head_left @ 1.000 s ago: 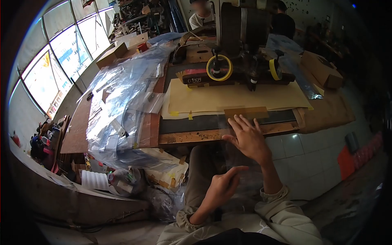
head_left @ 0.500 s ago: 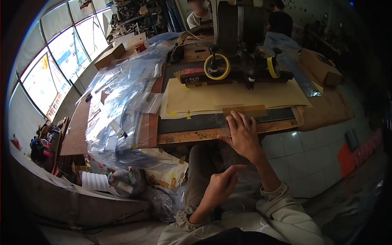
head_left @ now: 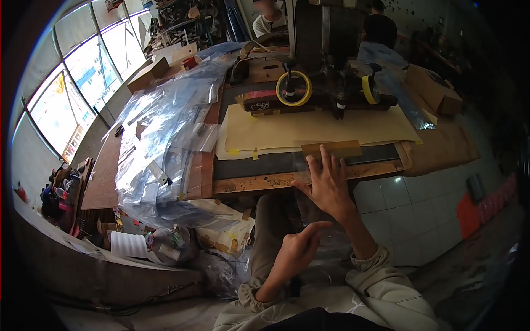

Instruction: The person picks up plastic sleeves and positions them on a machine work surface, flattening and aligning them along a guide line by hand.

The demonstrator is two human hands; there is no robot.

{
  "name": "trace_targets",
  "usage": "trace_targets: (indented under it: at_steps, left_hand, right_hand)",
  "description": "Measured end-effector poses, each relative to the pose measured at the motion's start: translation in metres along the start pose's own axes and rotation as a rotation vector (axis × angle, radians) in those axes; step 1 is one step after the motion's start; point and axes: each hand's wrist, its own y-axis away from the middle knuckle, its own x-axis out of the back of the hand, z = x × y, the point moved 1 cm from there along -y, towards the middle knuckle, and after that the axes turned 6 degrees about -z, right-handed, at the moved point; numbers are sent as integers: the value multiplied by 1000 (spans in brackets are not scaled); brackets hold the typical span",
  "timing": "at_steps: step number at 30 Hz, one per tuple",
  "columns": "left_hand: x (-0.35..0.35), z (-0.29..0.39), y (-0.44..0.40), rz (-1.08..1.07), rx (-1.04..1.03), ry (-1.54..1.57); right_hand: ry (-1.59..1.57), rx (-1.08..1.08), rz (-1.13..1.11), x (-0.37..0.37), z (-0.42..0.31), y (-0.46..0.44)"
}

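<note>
My right hand [head_left: 329, 185] is open, fingers spread over a clear plastic sheet [head_left: 301, 164] at the near edge of the table. Its fingertips reach a narrow amber-brown strip [head_left: 348, 148] that lies along the front of the cream paper sheets [head_left: 320, 126]. Lower down, above my lap, my left hand [head_left: 298, 251] is closed with thumb and index finger together. It appears to pinch the lower part of the plastic sheet, though the film is hard to see there. Beneath the right hand run a dark grey mat and a wooden edge strip [head_left: 254, 184].
A machine bar [head_left: 364, 105] with yellow tape rolls [head_left: 308, 98] stands over the paper. Clear plastic sheets [head_left: 165, 132] pile up on the left, with a metal ruler [head_left: 159, 174] on them. A cardboard box [head_left: 433, 91] sits at right. Two people are at the back.
My right hand has shifted slightly, its fingers now straighter and reaching a bit farther toward the brown strip. My left hand stays in place.
</note>
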Motion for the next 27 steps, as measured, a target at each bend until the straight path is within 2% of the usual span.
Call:
trace_targets:
  at_steps: [20,27]
  left_hand:
    - [-2,-2,1,43,-9,20]
    - [1,1,2,37,6,21]
  right_hand:
    - [65,-36,62,-6,-6,4]
    - [-7,-67,36,-6,-8,4]
